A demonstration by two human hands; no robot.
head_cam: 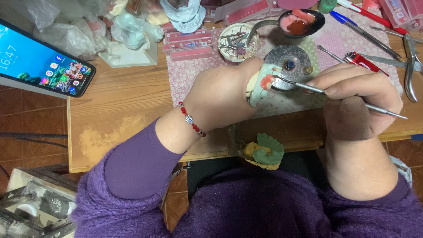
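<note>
Left of the small round burner [288, 66], near the table's far-left edge, a smartphone [42, 61] lies with its screen lit and rows of coloured icons showing. Between it and the burner sit crumpled clear plastic bags [66, 31] and pale green plaster casts [132, 35], then a stack of flat pink rectangular boxes [187, 44] with printed labels, and a shallow round dish [235, 42] full of metal burs.

Just left of the burner, the left hand [220, 97] is curled around a pale green dental model [262, 83] with pink wax gums, gripping it so the wax faces right. Its beaded red bracelet [191, 119] shows at the wrist. The model sits over the flowered cloth [198, 72], touching the hand on one side and the tool tip on the other.

Right of the burner, the right hand [357, 101] pinches a slim metal wax instrument [335, 94] between thumb and fingers. The tool's long axis runs nearly level, left to right, its hooked tip meeting the pink wax; the left hand is the nearer to the model, the right reaching it only through the tool.

Behind the burner a dark spoon-like bowl [302, 22] holds red and pink wax. Further right lie a red lighter [363, 61], blue and red pens [352, 22], pliers [410, 66], and more pink boxes [401, 11].
</note>
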